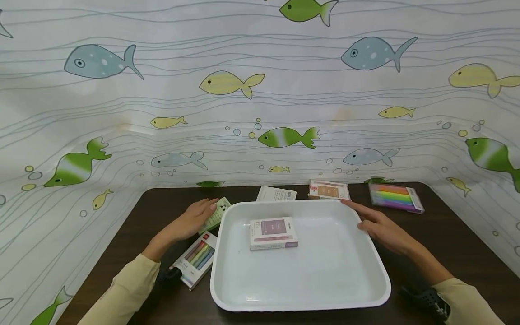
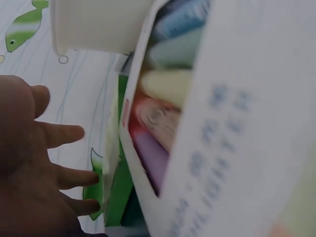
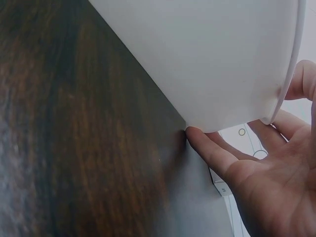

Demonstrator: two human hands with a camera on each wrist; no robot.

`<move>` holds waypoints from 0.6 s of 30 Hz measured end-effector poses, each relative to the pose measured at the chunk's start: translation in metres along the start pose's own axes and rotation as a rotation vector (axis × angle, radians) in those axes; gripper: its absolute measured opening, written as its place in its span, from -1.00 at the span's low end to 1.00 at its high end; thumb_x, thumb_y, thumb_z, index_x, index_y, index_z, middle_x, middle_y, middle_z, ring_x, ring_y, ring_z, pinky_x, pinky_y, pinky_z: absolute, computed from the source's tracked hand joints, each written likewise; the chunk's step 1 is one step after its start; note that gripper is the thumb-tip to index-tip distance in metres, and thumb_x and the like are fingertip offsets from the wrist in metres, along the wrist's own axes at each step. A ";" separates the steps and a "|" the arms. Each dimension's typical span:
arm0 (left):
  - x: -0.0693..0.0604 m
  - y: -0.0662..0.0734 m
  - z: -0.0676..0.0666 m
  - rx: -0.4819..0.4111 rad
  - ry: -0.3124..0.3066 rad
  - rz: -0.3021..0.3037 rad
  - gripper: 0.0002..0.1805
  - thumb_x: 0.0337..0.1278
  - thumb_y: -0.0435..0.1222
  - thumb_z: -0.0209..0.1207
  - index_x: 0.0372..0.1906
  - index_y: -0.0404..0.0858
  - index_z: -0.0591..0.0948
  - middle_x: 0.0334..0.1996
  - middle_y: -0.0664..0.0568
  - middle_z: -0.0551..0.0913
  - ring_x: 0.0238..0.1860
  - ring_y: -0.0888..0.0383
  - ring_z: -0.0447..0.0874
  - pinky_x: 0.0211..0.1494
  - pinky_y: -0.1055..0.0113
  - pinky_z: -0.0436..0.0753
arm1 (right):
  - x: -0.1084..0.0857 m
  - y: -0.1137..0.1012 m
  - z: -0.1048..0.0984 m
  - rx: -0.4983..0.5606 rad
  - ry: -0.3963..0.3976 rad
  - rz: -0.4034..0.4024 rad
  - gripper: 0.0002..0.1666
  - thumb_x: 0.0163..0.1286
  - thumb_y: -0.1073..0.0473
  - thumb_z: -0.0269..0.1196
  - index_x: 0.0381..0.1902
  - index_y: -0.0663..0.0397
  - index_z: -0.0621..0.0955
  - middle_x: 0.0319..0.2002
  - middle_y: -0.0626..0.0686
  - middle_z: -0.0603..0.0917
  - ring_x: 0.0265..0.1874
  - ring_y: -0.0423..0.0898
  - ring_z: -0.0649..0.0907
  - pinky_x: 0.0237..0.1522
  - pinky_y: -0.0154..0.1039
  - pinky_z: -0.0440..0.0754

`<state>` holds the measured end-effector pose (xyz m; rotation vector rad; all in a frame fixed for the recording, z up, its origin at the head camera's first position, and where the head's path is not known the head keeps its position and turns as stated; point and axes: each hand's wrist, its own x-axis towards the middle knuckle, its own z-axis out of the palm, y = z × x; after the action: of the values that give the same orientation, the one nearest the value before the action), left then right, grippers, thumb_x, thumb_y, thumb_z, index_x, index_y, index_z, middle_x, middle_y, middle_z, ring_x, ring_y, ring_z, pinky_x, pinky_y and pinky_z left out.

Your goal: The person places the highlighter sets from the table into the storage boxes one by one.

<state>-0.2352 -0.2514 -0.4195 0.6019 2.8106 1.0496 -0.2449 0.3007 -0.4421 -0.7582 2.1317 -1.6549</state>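
A white tray (image 1: 313, 275) stands in the middle of the dark table, with a small white and purple box (image 1: 274, 233) lying inside. My right hand (image 1: 386, 232) holds the tray's far right corner, thumb on the right side and fingers round the back, as the right wrist view shows too. My left hand (image 1: 194, 220), fingers straight and spread, is at a green box (image 1: 219, 211) left of the tray; whether it touches the box I cannot tell. Nearer to me lies a white box of highlighters (image 1: 199, 257), large and blurred in the left wrist view.
Behind the tray lie a white printed box (image 1: 276, 193) and a white and orange box (image 1: 329, 189). A clear case of rainbow-coloured pens (image 1: 395, 197) sits at the back right. Fish-patterned sheeting (image 1: 227, 113) surrounds the table's back and sides.
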 end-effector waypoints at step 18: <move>-0.004 -0.007 -0.004 0.153 -0.105 -0.077 -0.40 0.61 -0.09 -0.03 0.51 -0.36 0.31 0.46 -0.53 0.10 0.44 -0.54 0.00 0.27 -0.55 0.12 | 0.000 0.003 0.000 0.002 0.001 -0.017 -0.28 0.60 0.33 -0.05 0.64 -0.01 0.12 0.52 0.39 0.13 0.14 0.25 0.62 -0.09 0.09 0.71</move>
<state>-0.2345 -0.2600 -0.4209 0.5405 2.8147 0.7713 -0.2457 0.3013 -0.4445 -0.7768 2.1299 -1.6664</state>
